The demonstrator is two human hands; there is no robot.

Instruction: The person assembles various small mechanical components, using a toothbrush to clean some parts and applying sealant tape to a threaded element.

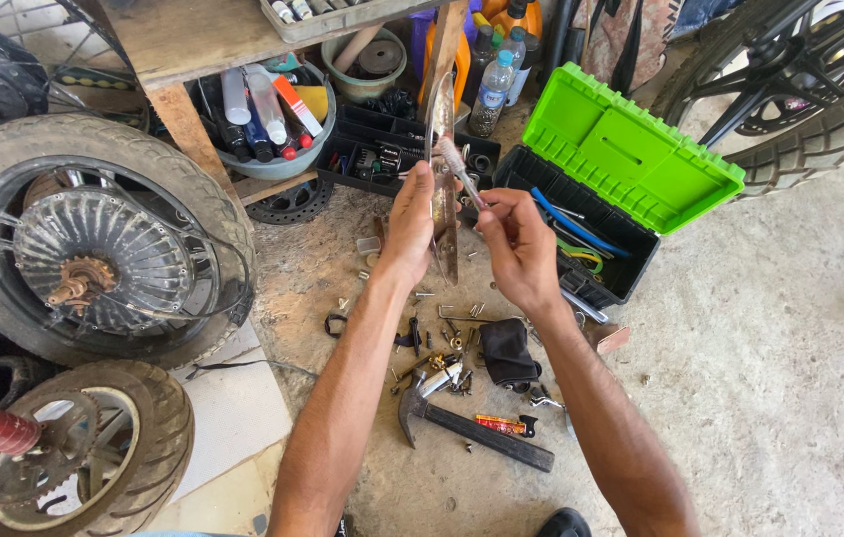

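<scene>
- Gripping a long, worn metal bracket [444,214] upright in our left hand [410,231], we keep it raised at chest height, seemingly for a clear view.
- Our right hand [516,244] pinches a small threaded bolt [457,167] at its lower end, tip against the bracket's upper part.
- Below lie a hammer [471,430] and scattered screws on the concrete floor [770,348]; a green toolbox [631,149] stands open just right.

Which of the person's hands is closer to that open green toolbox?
Right. The right hand is just in front of the green toolbox, beside its open tray. The left hand, gripping a long metal part, sits farther off toward the wheels.
</scene>
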